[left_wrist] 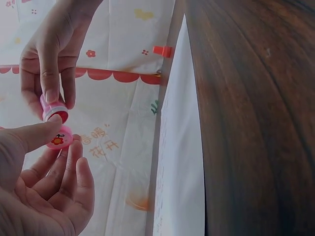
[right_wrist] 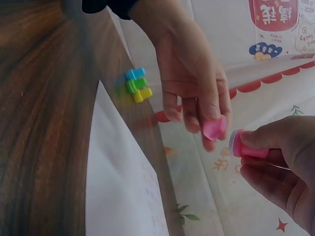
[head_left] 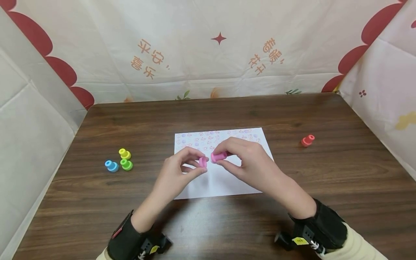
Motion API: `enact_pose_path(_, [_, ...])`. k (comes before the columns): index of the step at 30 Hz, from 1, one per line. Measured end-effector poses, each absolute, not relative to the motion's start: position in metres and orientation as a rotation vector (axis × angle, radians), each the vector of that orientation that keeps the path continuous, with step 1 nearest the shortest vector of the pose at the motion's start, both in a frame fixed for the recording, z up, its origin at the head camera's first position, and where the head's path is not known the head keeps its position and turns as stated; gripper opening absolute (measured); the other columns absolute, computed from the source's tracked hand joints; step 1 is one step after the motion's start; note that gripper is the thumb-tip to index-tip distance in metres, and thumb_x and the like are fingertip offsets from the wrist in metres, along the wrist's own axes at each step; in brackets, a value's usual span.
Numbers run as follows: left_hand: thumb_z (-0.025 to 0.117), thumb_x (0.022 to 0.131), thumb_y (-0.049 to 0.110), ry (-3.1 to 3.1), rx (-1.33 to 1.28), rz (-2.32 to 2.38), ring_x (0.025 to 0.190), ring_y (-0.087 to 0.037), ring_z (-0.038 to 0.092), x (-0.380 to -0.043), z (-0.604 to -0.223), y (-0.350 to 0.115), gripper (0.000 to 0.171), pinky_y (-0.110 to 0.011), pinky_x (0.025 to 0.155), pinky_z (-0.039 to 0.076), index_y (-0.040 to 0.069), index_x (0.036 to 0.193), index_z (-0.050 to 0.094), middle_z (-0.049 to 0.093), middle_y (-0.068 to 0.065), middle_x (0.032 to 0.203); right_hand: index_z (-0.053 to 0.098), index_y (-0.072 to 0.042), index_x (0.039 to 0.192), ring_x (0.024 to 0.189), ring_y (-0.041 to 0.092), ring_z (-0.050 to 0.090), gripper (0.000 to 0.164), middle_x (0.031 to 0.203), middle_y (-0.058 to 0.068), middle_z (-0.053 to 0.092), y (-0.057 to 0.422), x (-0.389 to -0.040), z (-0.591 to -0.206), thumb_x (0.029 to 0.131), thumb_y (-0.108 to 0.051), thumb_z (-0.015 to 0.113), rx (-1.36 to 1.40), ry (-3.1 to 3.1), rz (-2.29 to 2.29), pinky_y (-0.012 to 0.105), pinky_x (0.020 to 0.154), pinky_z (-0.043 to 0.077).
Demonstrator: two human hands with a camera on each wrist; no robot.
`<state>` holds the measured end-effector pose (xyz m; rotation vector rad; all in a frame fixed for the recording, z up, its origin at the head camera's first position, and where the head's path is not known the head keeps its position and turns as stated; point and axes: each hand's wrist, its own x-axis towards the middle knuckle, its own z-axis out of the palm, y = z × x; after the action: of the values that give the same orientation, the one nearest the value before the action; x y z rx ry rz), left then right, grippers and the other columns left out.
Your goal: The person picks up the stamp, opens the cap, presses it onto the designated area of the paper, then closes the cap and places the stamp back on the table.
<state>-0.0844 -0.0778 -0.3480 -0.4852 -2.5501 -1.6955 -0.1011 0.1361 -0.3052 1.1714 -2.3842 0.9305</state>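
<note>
My left hand [head_left: 178, 172] pinches a round pink stamp cap [left_wrist: 60, 138] between thumb and fingers; a flower picture shows on its end. Facing it, my right hand [head_left: 248, 160] grips a pink toy stamp [right_wrist: 250, 144] by its handle, its white-rimmed end turned toward the cap. In the left wrist view a red face shows inside that rim. A small gap separates cap and stamp in the head view. Both hands are held over a white sheet of paper [head_left: 221, 184], which carries rows of small pink and purple prints along its far part.
At the left of the wooden table [head_left: 208, 224] stand a yellow stamp [head_left: 125, 154], a blue stamp [head_left: 112, 166] and a green stamp [head_left: 126, 164], close together. A red stamp [head_left: 307, 141] is off to the right. A printed white cloth [head_left: 195, 54] hangs behind the table.
</note>
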Motion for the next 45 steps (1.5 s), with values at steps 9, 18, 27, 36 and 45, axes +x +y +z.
enact_pose_path(9, [0.078,0.078,0.012,-2.538,-0.534,-1.702,0.079,-0.006,0.067,-0.084,-0.347,-0.074,0.028,-0.038,0.071,0.061,0.012,0.103,0.065,0.074,-0.004,0.095,0.068,-0.012,0.094,0.082,0.004,0.060,0.019,0.088,-0.005,0.070,0.127,-0.098,-0.311,0.078,-0.008,0.077,1.223,-2.382,0.923,0.031,0.073,0.059])
enact_pose_path(18, [0.078,0.078,0.010,-2.524,-0.554,-1.723,0.079,-0.007,0.067,-0.083,-0.348,-0.076,0.029,-0.039,0.072,0.060,0.011,0.103,0.064,0.074,-0.005,0.095,0.069,-0.013,0.096,0.083,0.003,0.060,0.021,0.089,-0.005,0.070,0.124,-0.097,-0.315,0.078,-0.007,0.077,1.231,-2.372,0.948,0.031,0.072,0.059])
enact_pose_path(27, [0.080,0.076,0.010,-2.517,-0.544,-1.742,0.079,-0.007,0.066,-0.082,-0.348,-0.080,0.030,-0.040,0.072,0.060,0.011,0.103,0.064,0.074,-0.004,0.094,0.069,-0.014,0.096,0.084,0.004,0.059,0.021,0.090,-0.006,0.070,0.121,-0.096,-0.318,0.078,-0.008,0.078,1.231,-2.351,1.026,0.031,0.071,0.058])
enact_pose_path(36, [0.082,0.073,0.010,-2.454,-0.596,-1.798,0.084,-0.009,0.067,-0.082,-0.346,-0.078,0.032,-0.035,0.073,0.062,0.009,0.100,0.065,0.074,-0.006,0.092,0.069,-0.015,0.097,0.087,0.004,0.058,0.022,0.092,-0.006,0.068,0.123,-0.095,-0.321,0.078,-0.007,0.078,1.225,-2.352,1.082,0.031,0.073,0.057])
enact_pose_path(45, [0.078,0.079,0.009,-2.539,-0.642,-1.706,0.085,-0.009,0.066,-0.081,-0.345,-0.080,0.034,-0.038,0.071,0.061,0.013,0.108,0.061,0.072,-0.004,0.099,0.067,-0.012,0.104,0.090,0.004,0.061,0.029,0.096,-0.004,0.069,0.125,-0.093,-0.322,0.078,-0.009,0.078,1.209,-2.400,1.092,0.031,0.078,0.059])
